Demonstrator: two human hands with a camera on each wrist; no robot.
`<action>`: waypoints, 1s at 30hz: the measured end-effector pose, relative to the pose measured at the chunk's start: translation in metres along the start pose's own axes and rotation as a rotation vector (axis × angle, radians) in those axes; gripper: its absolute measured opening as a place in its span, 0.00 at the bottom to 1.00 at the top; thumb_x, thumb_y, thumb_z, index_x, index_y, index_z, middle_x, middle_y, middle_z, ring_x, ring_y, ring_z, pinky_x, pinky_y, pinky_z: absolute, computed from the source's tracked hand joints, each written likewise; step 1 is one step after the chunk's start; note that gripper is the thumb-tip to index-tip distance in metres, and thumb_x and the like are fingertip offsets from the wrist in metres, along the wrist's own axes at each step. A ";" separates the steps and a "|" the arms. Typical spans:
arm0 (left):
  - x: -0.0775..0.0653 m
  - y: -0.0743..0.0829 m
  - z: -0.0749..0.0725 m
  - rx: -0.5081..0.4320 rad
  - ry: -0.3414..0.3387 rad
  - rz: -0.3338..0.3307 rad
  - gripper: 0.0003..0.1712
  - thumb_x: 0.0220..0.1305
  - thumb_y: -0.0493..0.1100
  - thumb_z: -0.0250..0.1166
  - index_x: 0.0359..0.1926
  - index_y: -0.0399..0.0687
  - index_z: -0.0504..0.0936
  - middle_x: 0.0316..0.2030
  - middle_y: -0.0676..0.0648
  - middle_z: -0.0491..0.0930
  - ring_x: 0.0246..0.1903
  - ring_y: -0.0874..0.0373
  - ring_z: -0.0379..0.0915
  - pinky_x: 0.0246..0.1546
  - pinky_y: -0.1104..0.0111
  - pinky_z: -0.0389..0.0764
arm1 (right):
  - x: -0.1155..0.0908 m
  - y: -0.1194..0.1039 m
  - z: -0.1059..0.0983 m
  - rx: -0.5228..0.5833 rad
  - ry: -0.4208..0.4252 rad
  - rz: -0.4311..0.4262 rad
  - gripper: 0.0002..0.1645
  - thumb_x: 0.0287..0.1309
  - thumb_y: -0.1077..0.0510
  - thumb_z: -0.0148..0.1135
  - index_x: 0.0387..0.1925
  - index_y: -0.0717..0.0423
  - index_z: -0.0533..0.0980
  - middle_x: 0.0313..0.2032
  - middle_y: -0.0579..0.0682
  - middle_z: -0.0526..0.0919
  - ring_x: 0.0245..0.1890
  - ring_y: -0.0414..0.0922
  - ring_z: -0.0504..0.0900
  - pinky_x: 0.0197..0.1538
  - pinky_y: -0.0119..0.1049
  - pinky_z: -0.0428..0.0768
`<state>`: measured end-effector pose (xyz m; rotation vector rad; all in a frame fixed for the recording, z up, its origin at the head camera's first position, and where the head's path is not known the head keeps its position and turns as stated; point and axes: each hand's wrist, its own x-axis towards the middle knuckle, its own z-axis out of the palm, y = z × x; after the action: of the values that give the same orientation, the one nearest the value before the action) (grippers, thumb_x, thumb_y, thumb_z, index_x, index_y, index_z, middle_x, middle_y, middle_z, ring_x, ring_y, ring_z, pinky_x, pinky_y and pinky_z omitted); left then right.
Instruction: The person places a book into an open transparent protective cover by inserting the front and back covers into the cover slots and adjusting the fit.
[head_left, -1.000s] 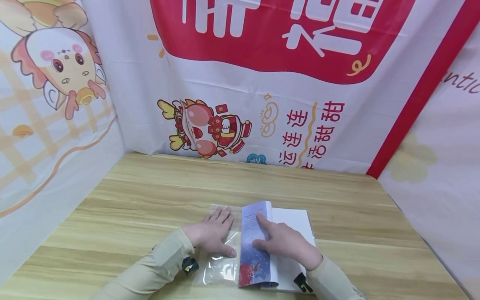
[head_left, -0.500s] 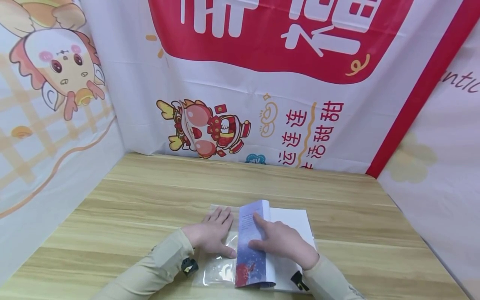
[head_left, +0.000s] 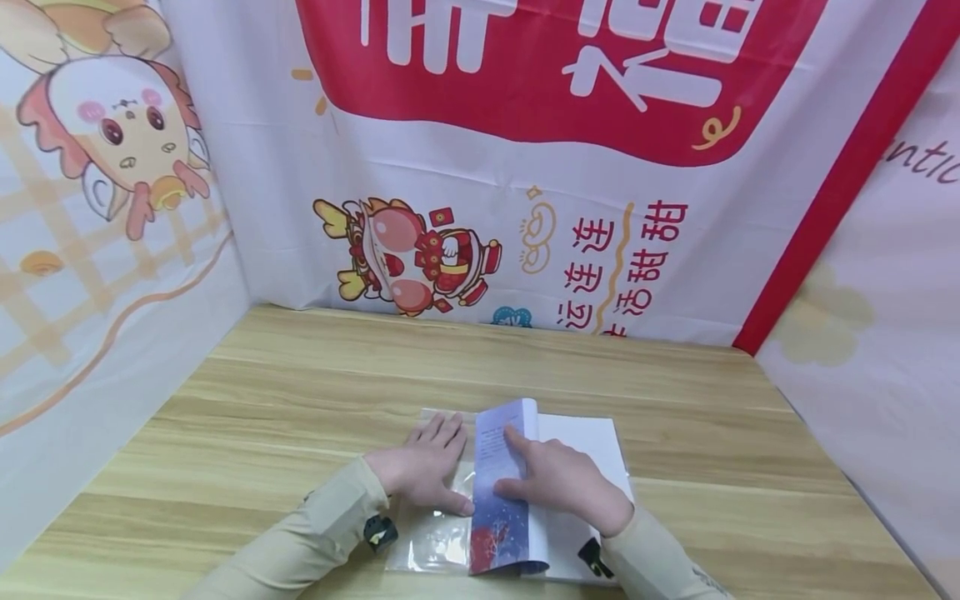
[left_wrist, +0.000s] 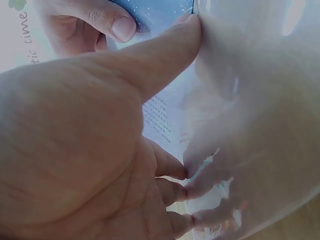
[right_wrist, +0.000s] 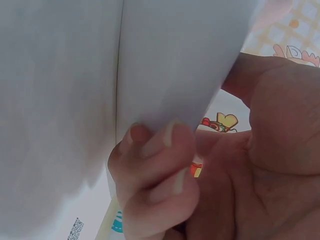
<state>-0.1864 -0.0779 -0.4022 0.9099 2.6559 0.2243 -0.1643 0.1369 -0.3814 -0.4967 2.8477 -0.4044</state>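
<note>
In the head view a blue-purple book cover (head_left: 498,467), printed with small text and a red patch, stands folded up over a white page (head_left: 588,450). My right hand (head_left: 558,483) pinches this cover. Its thumb and index finger lie on the printed face, while the other fingers (right_wrist: 155,175) curl against the white inner side in the right wrist view. My left hand (head_left: 427,467) rests flat, fingers spread, on a clear plastic sleeve (head_left: 438,542) left of the cover. The left thumb (left_wrist: 175,42) touches near the cover's edge in the left wrist view.
The wooden table (head_left: 337,367) extends around the book on all sides. A white-and-red printed cloth (head_left: 495,167) hangs behind it, with more printed cloth at the left and right. A black wrist strap piece (head_left: 380,532) sits on the left sleeve.
My right hand and the cover it pinches have shifted slightly to the left over the plastic sleeve. My left hand has stayed in place.
</note>
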 end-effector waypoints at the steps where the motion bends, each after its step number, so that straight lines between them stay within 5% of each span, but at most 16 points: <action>1: 0.000 0.000 0.000 0.001 0.001 0.000 0.64 0.51 0.74 0.60 0.71 0.31 0.48 0.71 0.34 0.38 0.69 0.36 0.31 0.65 0.48 0.41 | 0.000 0.000 0.000 -0.002 0.001 0.002 0.52 0.49 0.33 0.65 0.69 0.54 0.61 0.47 0.62 0.80 0.38 0.53 0.80 0.31 0.48 0.77; 19: -0.003 0.002 -0.002 0.015 0.008 0.000 0.66 0.48 0.75 0.60 0.71 0.32 0.49 0.71 0.34 0.39 0.69 0.36 0.33 0.65 0.48 0.43 | -0.004 -0.003 -0.001 -0.008 -0.020 0.064 0.48 0.54 0.36 0.62 0.71 0.50 0.59 0.49 0.60 0.79 0.40 0.53 0.80 0.32 0.48 0.76; 30: -0.003 0.003 -0.002 0.031 0.014 0.005 0.65 0.48 0.75 0.61 0.71 0.32 0.50 0.71 0.33 0.40 0.69 0.36 0.34 0.65 0.48 0.43 | -0.004 -0.004 0.003 -0.033 0.040 0.050 0.48 0.53 0.36 0.63 0.70 0.52 0.60 0.39 0.62 0.81 0.31 0.51 0.80 0.24 0.45 0.74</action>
<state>-0.1831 -0.0775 -0.3986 0.9276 2.6775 0.1920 -0.1584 0.1342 -0.3825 -0.4273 2.9024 -0.3634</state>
